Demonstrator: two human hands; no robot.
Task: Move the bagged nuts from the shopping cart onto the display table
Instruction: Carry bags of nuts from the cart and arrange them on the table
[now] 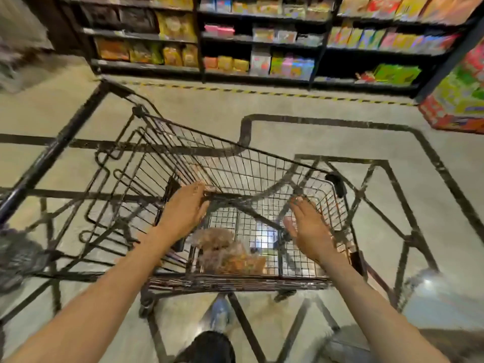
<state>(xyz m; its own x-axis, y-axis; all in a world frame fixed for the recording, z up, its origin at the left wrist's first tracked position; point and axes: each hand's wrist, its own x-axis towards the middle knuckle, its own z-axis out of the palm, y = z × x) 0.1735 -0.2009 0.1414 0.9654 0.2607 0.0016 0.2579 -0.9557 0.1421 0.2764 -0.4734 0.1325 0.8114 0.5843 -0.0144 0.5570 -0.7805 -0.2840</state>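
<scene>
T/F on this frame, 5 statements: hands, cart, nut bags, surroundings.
1. Both hands are empty. True: the left hand and the right hand are open with nothing held.
2. The bagged nuts lie in the shopping cart basket. True.
3. The right hand is gripping a bag. False: it hovers open above the basket, apart from the bags.
4. The cart is piled full to the rim. False: only a few bags lie at the bottom, nearest the person.
5. Stocked shelves stand beyond the cart. True.
</scene>
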